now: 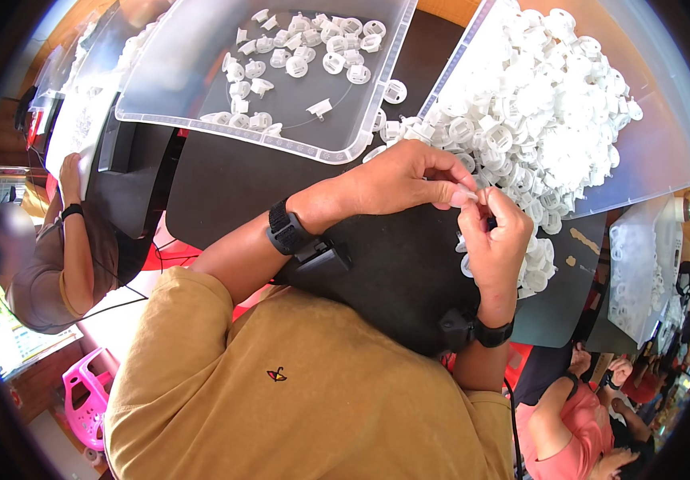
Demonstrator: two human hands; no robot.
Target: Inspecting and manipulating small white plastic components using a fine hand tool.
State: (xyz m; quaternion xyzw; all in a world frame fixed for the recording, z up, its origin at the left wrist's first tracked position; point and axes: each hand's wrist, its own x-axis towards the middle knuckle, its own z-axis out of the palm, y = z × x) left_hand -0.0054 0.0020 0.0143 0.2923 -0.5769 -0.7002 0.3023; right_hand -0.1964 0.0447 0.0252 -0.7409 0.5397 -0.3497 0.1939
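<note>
My left hand (413, 182) reaches across from the left with thumb and fingers pinched together. My right hand (499, 238) comes up from below, also pinched, and the fingertips of both hands meet. A small pale bit shows where they meet, but the fingers cover too much of it to tell what it is. Just beyond my hands lies a heap of round white slotted plastic parts (521, 120), spilling from a tilted clear bin (661, 152) onto the dark table (233, 188). More loose white parts (535, 268) lie beside my right hand.
A clear plastic tub (161, 96) at the far left holds scattered white parts. Another clear bin (633, 272) stands at the right. One person (53, 264) sits at the left, and another in a pink shirt (569, 428) at the lower right. A pink plastic chair (85, 400) stands at lower left.
</note>
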